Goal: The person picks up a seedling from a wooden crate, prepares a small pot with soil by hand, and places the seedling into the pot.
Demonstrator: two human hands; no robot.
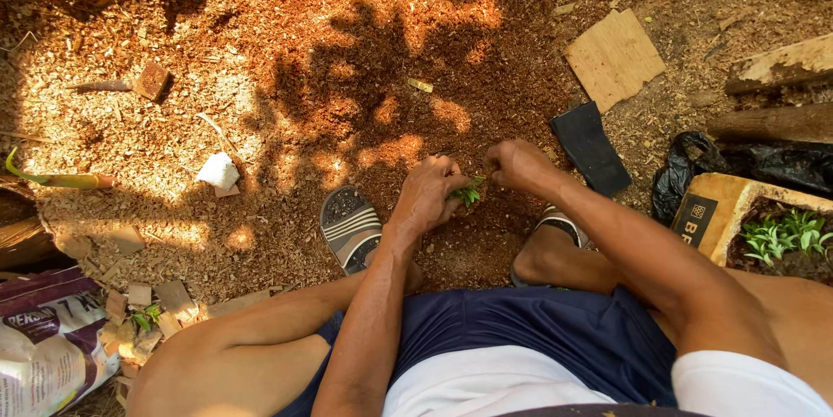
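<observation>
Green seedling (469,192) pinched between my left hand (429,194) and right hand (515,164), fingers of both closed on it, over sawdust ground (286,78).

Sawdust-strewn ground (286,61), dappled with sun and leaf shadow

Beyond the right hand (518,163) lie a black flat piece (590,148) and a plywood offcut (614,57); further to its right, a box of seedlings (764,226) (beside crumpled black plastic (685,170)). Left of the left hand (429,193) sit a white lump (218,170), a small brick-coloured block (153,81) and a printed sack (48,339).
</observation>
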